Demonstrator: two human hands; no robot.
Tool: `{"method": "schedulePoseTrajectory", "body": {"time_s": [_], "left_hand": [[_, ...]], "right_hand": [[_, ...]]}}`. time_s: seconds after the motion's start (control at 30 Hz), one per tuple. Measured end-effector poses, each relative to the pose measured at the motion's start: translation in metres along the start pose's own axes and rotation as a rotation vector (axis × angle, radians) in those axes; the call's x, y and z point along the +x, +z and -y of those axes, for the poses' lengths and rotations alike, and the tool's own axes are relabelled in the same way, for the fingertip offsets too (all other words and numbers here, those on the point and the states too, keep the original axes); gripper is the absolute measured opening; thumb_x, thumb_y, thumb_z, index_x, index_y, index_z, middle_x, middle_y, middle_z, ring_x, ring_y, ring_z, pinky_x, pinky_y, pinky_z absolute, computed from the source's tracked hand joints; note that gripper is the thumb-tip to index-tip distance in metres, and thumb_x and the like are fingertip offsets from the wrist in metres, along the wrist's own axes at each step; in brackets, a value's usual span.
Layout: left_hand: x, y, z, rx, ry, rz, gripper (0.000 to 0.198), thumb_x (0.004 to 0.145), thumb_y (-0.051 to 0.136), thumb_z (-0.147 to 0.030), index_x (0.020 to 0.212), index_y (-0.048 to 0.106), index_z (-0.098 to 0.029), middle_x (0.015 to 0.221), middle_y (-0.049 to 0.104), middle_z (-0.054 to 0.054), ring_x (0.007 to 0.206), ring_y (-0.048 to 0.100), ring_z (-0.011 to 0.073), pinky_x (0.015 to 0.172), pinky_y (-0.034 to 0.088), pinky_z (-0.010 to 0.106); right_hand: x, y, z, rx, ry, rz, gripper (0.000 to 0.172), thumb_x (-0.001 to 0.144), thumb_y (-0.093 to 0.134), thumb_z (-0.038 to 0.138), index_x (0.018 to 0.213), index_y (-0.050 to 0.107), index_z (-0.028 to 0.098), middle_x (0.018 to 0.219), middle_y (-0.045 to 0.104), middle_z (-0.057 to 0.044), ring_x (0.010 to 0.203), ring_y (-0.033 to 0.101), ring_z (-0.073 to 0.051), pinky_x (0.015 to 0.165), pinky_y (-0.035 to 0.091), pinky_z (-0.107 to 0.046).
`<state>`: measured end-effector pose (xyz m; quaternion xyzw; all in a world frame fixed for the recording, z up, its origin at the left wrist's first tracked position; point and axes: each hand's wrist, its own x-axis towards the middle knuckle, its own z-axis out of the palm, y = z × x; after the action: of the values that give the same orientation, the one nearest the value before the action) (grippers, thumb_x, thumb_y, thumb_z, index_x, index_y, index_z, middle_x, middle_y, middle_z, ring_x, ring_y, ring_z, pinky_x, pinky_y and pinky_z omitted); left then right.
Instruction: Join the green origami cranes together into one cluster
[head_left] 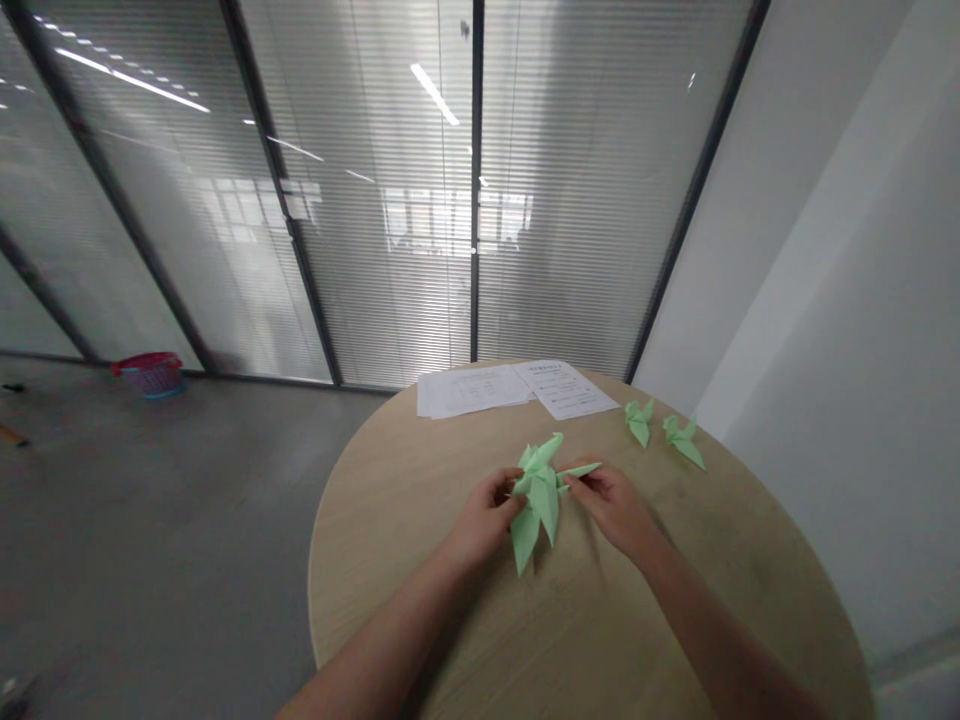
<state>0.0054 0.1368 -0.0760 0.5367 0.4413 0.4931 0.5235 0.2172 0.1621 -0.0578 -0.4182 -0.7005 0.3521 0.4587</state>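
Note:
A light green folded paper figure point(541, 492) with long pointed flaps is held just above the round wooden table point(420, 560). My left hand point(486, 516) pinches its left side near the middle. My right hand point(611, 503) pinches a thin pointed flap that sticks out to the right. Both hands grip the same paper piece.
Two finished green paper cranes point(640, 420) point(683, 438) lie at the table's far right. White printed sheets point(517, 387) lie at the far edge. Behind stands a glass wall with blinds; a red and blue basket point(150, 373) sits on the grey floor at left.

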Motion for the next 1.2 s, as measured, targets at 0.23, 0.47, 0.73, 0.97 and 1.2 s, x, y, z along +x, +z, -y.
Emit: {"method": "schedulePoseTrajectory", "body": {"time_s": [0.23, 0.47, 0.73, 0.97, 1.2], "left_hand": [[-0.002, -0.001, -0.006, -0.018, -0.028, 0.026, 0.037, 0.074, 0.071, -0.03, 0.11, 0.065, -0.019, 0.091, 0.066, 0.004, 0.078, 0.061, 0.0178, 0.068, 0.044, 0.029], [-0.003, 0.0, -0.007, 0.035, 0.04, 0.07, 0.036, 0.075, 0.069, -0.025, 0.11, 0.065, -0.017, 0.093, 0.065, 0.006, 0.083, 0.06, 0.0187, 0.074, 0.045, 0.031], [-0.007, 0.002, -0.012, -0.065, -0.007, 0.037, 0.044, 0.075, 0.069, -0.024, 0.118, 0.062, -0.022, 0.089, 0.064, 0.003, 0.078, 0.059, 0.0166, 0.066, 0.042, 0.026], [-0.006, 0.003, -0.012, -0.12, -0.035, 0.062, 0.057, 0.075, 0.069, -0.027, 0.129, 0.053, -0.022, 0.086, 0.061, 0.0, 0.072, 0.057, 0.0149, 0.061, 0.04, 0.026], [-0.007, 0.004, -0.012, -0.132, -0.044, 0.078, 0.061, 0.073, 0.07, -0.027, 0.131, 0.052, -0.021, 0.088, 0.063, 0.002, 0.074, 0.058, 0.0163, 0.063, 0.041, 0.027]], "right_hand": [[-0.001, -0.009, -0.001, -0.148, -0.024, -0.038, 0.044, 0.09, 0.053, 0.052, 0.099, 0.073, 0.013, 0.102, 0.066, -0.009, 0.092, 0.062, -0.011, 0.081, 0.05, -0.019], [-0.002, -0.012, 0.009, -0.266, -0.124, -0.115, 0.041, 0.094, 0.049, 0.048, 0.1, 0.073, 0.015, 0.1, 0.066, -0.008, 0.09, 0.061, -0.01, 0.077, 0.048, -0.017], [-0.001, -0.011, 0.004, -0.325, -0.081, -0.163, 0.044, 0.094, 0.048, 0.048, 0.105, 0.073, 0.014, 0.104, 0.066, -0.011, 0.086, 0.061, -0.011, 0.075, 0.048, -0.018], [-0.003, -0.009, 0.008, -0.397, -0.118, -0.114, 0.034, 0.095, 0.049, 0.039, 0.108, 0.073, 0.02, 0.107, 0.066, -0.007, 0.089, 0.061, -0.01, 0.081, 0.046, -0.02], [-0.001, -0.009, 0.008, -0.319, -0.068, -0.175, 0.04, 0.094, 0.05, 0.045, 0.108, 0.073, 0.016, 0.106, 0.067, -0.008, 0.083, 0.062, -0.01, 0.076, 0.047, -0.019]]}}
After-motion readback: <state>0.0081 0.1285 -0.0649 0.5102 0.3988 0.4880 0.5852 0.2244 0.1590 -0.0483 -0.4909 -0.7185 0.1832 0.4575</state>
